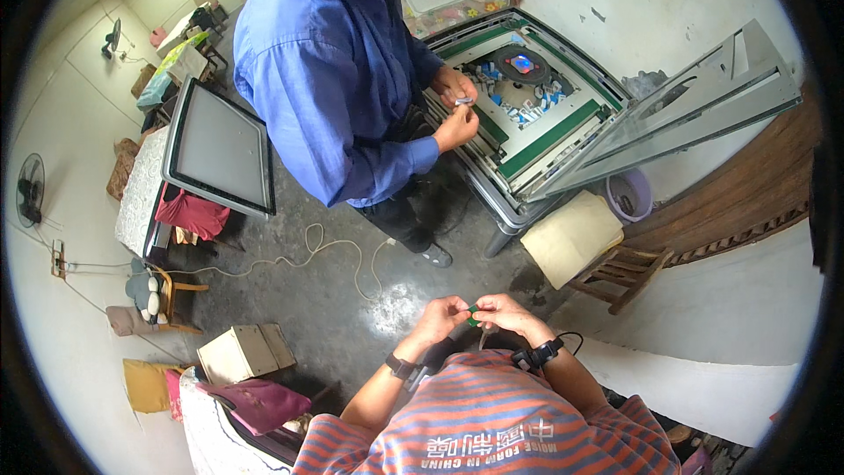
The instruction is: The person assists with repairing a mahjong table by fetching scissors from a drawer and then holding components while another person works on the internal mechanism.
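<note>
While both hands meet at chest height, the left hand (440, 315) and right hand (508, 310) pinch a small green flat piece (473, 312) between closed fingers, apparently for close inspection. Beyond the fingertips, a co-worker in a blue shirt (325, 62) handles a small part beside the opened green-trimmed machine table (527, 97).
</note>
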Motion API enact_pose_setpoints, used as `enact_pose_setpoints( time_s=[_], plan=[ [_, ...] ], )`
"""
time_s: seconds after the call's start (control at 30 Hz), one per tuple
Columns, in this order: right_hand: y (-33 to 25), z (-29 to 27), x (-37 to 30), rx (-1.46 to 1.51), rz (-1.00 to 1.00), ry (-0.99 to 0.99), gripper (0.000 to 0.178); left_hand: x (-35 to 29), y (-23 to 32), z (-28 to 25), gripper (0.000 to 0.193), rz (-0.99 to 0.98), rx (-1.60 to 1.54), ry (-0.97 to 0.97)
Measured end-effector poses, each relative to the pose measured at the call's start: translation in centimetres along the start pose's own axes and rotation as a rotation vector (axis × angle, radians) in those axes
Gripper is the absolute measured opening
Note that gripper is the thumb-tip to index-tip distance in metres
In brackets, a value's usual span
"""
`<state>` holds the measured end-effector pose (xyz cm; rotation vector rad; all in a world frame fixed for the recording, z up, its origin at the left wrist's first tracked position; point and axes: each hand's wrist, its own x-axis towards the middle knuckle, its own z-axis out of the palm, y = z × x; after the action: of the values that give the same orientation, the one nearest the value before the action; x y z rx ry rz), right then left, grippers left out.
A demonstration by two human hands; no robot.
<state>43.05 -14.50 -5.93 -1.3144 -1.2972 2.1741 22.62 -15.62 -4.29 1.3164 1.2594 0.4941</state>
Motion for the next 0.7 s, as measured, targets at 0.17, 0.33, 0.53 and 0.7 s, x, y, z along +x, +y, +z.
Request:
enact_pose_setpoints(
  time_s=[0.17,0.33,0.53,0.7],
  plan=[
    [0.5,-1.6,-0.9,0.033,0.050,-0.004,0.010,0.2,1.5,1.6,0.010,-0.024,0.002,0.007],
    [0.6,-2.4,-0.9,-0.006,0.049,-0.039,0.015,0.7,0.8,2.6,0.009,-0.047,0.003,0.023],
    [1.7,-2.9,-0.6,0.008,0.028,-0.056,0.015,0.7,0.4,3.1,0.009,-0.044,-0.017,0.028],
    [2.0,-3.1,-0.8,0.028,0.050,-0.045,0.014,0.6,0.7,3.4,0.009,-0.035,0.004,0.039]
  ],
)
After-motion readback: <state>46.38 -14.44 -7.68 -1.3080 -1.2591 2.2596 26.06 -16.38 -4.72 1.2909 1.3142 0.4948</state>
